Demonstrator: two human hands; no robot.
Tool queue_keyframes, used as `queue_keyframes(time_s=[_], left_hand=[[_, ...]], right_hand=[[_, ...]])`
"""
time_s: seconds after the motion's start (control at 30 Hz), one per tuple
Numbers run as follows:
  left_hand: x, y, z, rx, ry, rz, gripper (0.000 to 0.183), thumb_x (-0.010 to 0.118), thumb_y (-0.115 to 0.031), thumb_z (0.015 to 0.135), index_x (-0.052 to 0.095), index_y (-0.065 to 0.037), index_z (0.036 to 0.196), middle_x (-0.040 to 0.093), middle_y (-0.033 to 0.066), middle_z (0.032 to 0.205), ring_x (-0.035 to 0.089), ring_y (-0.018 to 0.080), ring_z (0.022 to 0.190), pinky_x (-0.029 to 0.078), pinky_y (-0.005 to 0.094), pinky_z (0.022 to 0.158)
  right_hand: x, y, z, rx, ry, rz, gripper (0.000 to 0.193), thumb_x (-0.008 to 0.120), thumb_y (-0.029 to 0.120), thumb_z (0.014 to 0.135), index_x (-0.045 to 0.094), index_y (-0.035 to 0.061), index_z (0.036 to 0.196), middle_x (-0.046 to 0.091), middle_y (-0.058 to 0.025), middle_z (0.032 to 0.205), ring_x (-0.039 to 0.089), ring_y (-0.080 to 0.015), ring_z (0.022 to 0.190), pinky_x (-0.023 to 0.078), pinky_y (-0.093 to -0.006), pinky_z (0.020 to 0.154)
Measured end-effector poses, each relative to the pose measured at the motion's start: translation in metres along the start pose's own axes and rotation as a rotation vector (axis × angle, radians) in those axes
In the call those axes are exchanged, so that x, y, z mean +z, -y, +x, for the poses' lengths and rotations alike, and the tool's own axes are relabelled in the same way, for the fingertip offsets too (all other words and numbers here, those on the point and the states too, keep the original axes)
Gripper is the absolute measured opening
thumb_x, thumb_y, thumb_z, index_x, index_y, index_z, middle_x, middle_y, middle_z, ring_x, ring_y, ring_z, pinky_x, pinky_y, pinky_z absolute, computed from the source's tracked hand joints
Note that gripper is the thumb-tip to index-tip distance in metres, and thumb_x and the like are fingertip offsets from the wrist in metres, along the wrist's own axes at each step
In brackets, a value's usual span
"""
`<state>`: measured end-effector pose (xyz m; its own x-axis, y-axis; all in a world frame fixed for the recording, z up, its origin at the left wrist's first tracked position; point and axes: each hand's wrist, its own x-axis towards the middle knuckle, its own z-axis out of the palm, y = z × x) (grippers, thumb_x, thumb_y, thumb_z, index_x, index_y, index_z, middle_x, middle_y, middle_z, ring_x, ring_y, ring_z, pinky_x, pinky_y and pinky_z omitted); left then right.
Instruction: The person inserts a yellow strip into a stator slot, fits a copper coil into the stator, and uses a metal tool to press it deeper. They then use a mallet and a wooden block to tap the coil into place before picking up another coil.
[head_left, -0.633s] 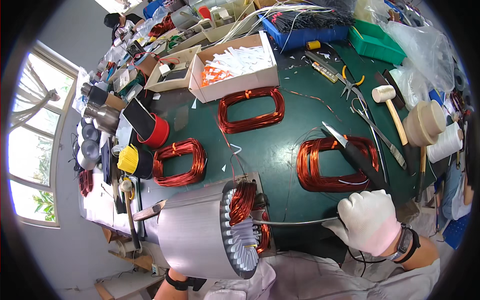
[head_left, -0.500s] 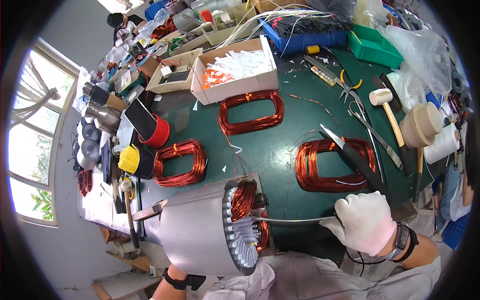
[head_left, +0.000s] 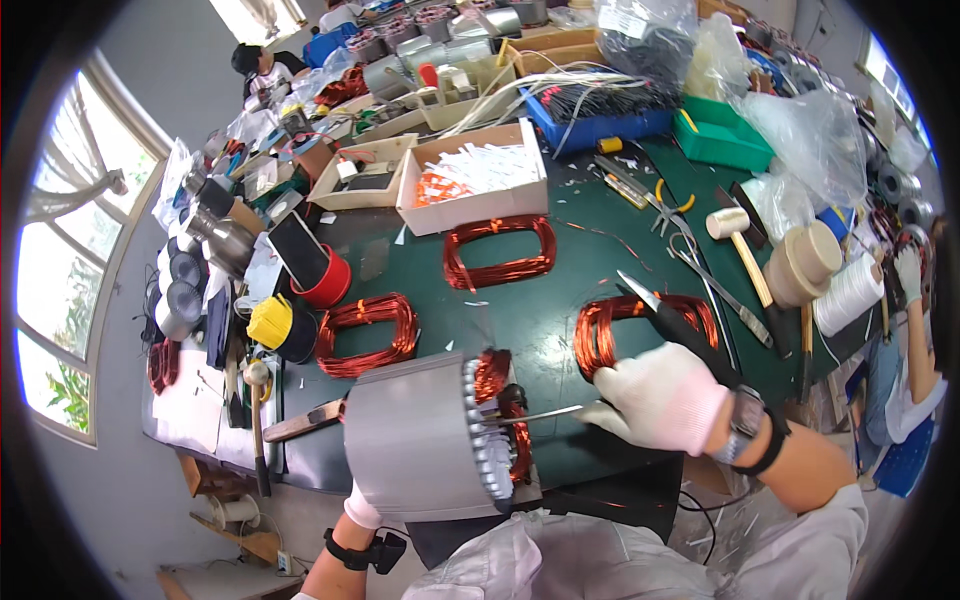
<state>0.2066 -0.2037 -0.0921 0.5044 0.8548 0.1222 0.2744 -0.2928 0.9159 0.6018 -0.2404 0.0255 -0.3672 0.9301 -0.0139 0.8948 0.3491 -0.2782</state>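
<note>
A grey metal motor stator (head_left: pixel 412 440) lies on its side at the table's near edge. White slot liners ring its open right end, and a copper winding (head_left: pixel 490 376) bulges out there. My right hand (head_left: pixel 660 398), in a white glove, is closed around a thin metal rod (head_left: pixel 548 412); its far tip reaches into the stator's open end. My gloved left hand (head_left: pixel 362 508) is at the stator's lower left side, its fingers hidden behind the metal body. Just beyond my right hand lie a copper wire coil (head_left: pixel 596 345) and dark-handled scissors (head_left: pixel 690 326).
Two more copper coils, a middle one (head_left: pixel 500 252) and a left one (head_left: pixel 366 334), lie on the green table. A box of white strips (head_left: pixel 470 212) stands behind. At right are a mallet (head_left: pixel 727 223), pliers (head_left: pixel 662 214) and a thread spool (head_left: pixel 849 293). Other people work far left and right.
My right hand has moved left toward the stator, and less of the rod shows outside it. The whole view has shifted a little, and a co-worker's gloved hand appears at far right.
</note>
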Motion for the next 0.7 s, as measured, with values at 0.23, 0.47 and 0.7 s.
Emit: queue_keyframes(time_s=[0.23,0.47,0.7], left_hand=[[0.002,-0.016,0.006,-0.15,-0.157,-0.279,0.023,0.058,-0.005,0.101,0.063,0.004,0.122,0.072,0.0089,0.106,0.067,0.0161,0.093,0.055,0.0297,0.085],[-0.002,-0.034,0.023,-0.211,-0.168,-0.154,0.025,0.051,-0.016,0.106,0.056,-0.001,0.125,0.07,0.0294,0.103,0.066,0.0515,0.098,0.054,0.0529,0.082],[-0.004,-0.022,0.015,-0.178,-0.139,-0.166,0.024,0.052,-0.014,0.105,0.054,0.001,0.125,0.07,0.0278,0.091,0.069,0.0487,0.088,0.054,0.0523,0.079]], right_hand=[[-0.01,-0.008,0.0,-0.019,0.0,-0.112,0.047,0.075,0.048,0.091,0.062,0.0069,0.072,0.062,-0.012,0.062,0.066,-0.034,0.058,0.051,-0.0434,0.054],[-0.001,0.002,-0.01,0.143,0.01,-0.051,0.026,0.084,0.022,0.075,0.067,0.0025,0.078,0.064,-0.018,0.07,0.064,-0.0405,0.066,0.05,-0.0459,0.059],[0.017,0.049,0.019,0.021,-0.003,-0.01,0.017,0.077,0.02,0.076,0.073,0.0059,0.085,0.07,-0.0145,0.074,0.068,-0.0406,0.067,0.053,-0.0429,0.059]])
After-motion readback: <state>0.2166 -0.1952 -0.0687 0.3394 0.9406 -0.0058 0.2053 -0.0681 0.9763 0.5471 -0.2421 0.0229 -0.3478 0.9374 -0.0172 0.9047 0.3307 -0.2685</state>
